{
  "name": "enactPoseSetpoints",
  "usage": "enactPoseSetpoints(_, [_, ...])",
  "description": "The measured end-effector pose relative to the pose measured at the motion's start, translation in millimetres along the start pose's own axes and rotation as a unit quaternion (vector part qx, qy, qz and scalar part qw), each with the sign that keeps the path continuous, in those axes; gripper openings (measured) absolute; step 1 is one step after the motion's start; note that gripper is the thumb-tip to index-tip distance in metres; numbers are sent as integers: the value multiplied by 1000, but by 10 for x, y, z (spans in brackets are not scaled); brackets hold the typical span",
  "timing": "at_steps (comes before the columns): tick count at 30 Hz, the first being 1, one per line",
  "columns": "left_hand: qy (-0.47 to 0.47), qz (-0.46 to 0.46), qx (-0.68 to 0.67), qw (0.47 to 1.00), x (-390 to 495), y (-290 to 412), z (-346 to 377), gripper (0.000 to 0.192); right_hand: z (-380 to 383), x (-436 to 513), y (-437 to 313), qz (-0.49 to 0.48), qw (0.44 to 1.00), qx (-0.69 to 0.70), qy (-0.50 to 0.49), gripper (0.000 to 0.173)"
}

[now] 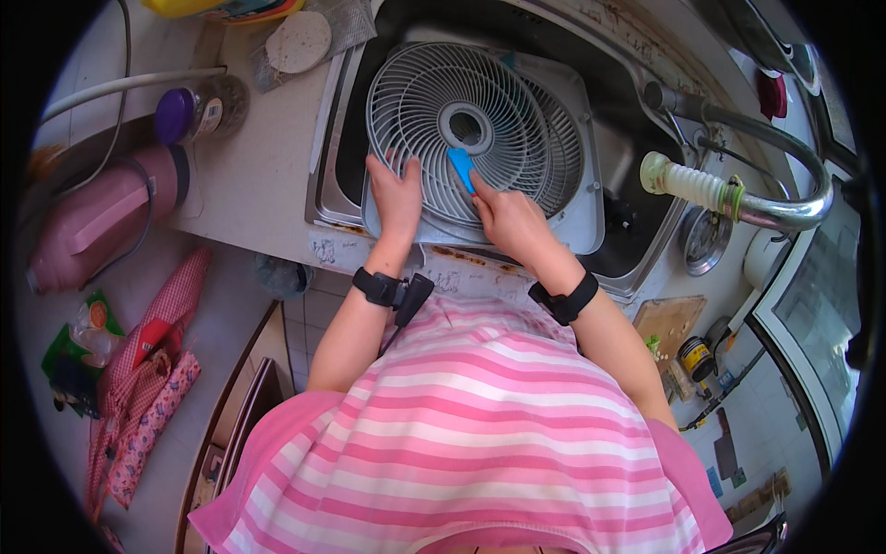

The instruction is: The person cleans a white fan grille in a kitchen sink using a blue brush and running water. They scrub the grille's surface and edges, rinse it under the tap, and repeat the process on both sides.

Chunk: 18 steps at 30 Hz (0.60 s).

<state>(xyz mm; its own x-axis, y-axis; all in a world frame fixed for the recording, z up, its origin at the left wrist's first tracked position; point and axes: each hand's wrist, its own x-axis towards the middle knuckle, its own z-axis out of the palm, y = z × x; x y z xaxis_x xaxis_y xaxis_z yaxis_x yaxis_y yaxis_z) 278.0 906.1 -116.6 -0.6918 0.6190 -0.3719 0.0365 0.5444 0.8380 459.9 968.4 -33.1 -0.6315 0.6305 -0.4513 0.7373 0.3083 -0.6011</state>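
Note:
A round grey plastic fan grille (415, 90) lies over a square grey fan housing (588, 221) in the stainless steel sink (623, 142). My left hand (396, 194) grips the grille's lower left rim, its thumb on top and the fingers partly hidden behind the bars. In my right hand (512, 218) is a small blue brush or scraper (460, 170), its tip at the bars just below the grille's central ring. Which of the two tools it is, I cannot tell. Both wrists wear black straps.
A curved metal faucet (796, 211) with a ribbed white hose end reaches over the sink's right side. On the left counter are a purple-lidded jar (214, 107), a pink kettle (104, 221) and a round pale pad (299, 41). A wooden cutting board (670, 318) lies at the right.

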Motion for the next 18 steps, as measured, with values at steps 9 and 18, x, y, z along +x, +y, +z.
enactPoseSetpoints(9, [-11,-42,-22,999,19,-32,-17,45,-512,-478,177,-24,989,-42,-139,41])
enactPoseSetpoints(18, [-1,-59,-50,997,-2,-95,16,45,-52,132,-211,28,998,-55,-11,38])
